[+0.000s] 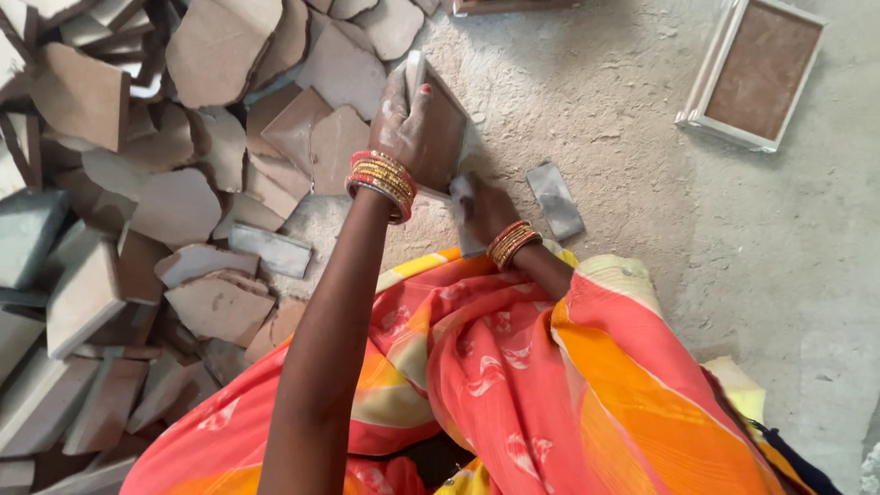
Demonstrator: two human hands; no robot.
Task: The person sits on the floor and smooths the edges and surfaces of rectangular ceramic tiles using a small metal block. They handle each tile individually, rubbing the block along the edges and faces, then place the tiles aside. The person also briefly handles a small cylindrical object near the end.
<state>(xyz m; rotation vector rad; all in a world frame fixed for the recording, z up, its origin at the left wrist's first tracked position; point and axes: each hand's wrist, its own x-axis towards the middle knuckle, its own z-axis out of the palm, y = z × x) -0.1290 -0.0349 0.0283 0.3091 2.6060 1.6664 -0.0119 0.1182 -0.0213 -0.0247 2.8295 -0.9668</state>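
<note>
Left hand (403, 115) covers the near edge of the tray (445, 128) at upper centre. Right hand (483, 209): fingers hidden against a pale piece (463, 191), grip unclear. The stone pile (137, 183) runs off the left edge. 1 frame (513, 5) is cut by the top edge.

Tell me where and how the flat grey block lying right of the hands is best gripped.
Probably across its two long edges, near the middle, coming from above. The grey block lies flat on the dusty floor, narrow and elongated, with both long sides free. The right hand is closest, just beside its left edge; the left hand rests on the framed tile.
</note>
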